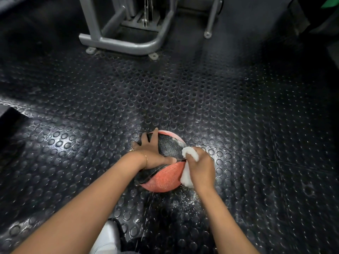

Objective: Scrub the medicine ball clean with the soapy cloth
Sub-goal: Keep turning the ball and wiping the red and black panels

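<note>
Medicine ball (161,178) sits on the floor, lower centre of the frame, a bit right of middle. Orange and black panels, textured surface.

Left hand (148,151) lies flat on the ball's upper left side. Fingers spread wide and straight, tips reaching over the far edge, thumb lying across the black panel toward the middle. Thin bracelet (145,158) on the wrist, ring (131,149) on one finger.

Right hand (200,165) is on the ball's right side, fingers curled tight round a bunched white cloth (187,175). Cloth pokes out above the knuckles and hangs below the palm, pressed against the ball where the orange and black panels meet. Fingertips hidden under the cloth.

Both forearms come in bare from the bottom edge.

Black studded rubber floor (91,125) fills the frame. White flecks and wet streaks (183,202) on it just below the ball. Grey metal machine frame (128,43) at top centre, feet bolted down, well apart from the ball. White shoe (108,237) at bottom centre, between the arms. Green scrap (330,2) in the top right corner, too cut off to identify.
</note>
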A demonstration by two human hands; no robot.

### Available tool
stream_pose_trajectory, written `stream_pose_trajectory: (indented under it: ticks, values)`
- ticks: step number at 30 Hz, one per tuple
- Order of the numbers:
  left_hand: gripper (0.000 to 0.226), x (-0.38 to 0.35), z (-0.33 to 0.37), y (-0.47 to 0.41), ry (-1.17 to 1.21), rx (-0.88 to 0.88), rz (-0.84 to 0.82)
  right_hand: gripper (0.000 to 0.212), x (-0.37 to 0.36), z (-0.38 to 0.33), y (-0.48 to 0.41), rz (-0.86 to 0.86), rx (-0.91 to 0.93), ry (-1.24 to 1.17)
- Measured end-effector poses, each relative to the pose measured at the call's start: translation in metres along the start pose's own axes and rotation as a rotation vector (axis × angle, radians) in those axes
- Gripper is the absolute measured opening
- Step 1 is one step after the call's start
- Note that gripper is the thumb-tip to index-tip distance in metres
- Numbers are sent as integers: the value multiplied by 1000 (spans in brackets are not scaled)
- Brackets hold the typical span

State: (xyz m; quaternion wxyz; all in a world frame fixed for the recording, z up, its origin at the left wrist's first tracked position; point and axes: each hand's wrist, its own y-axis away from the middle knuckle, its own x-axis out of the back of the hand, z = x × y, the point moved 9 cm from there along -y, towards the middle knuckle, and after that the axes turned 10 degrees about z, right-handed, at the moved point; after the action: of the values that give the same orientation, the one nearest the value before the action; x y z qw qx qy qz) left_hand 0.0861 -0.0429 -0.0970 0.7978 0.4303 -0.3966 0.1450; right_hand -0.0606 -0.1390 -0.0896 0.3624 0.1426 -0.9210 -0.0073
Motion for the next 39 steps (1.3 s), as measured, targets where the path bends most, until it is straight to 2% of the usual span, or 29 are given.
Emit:
stream_pose_trajectory:
  ticks: [6,10,15,20,22,26,30,36,39]
  values:
    - [118,-1,1,-1,-22,-32,2,26,-3,-1,10,-55,23,42]
    - [116,-7,4,6,-55,-52,-2,25,2,15,0,-17,-102,-56]
    - [116,-5,11,5,-90,-76,3,23,-1,3,1,-57,-1,15]
    - [114,-8,17,9,-157,-95,1,23,7,16,-11,-59,-163,-13]
    - [114,-8,19,8,-176,-100,-2,21,8,12,-12,-71,-140,8]
    - [116,-10,21,8,-182,-110,0,19,2,-10,-9,-75,30,32]
    - [116,-15,22,12,-231,-149,-8,23,10,17,-12,-99,-149,9]
    - [116,-14,22,13,-239,-149,-7,20,1,-5,-7,-81,20,29]
    - [116,-15,26,15,-265,-168,-3,24,7,3,-8,-82,-63,10]
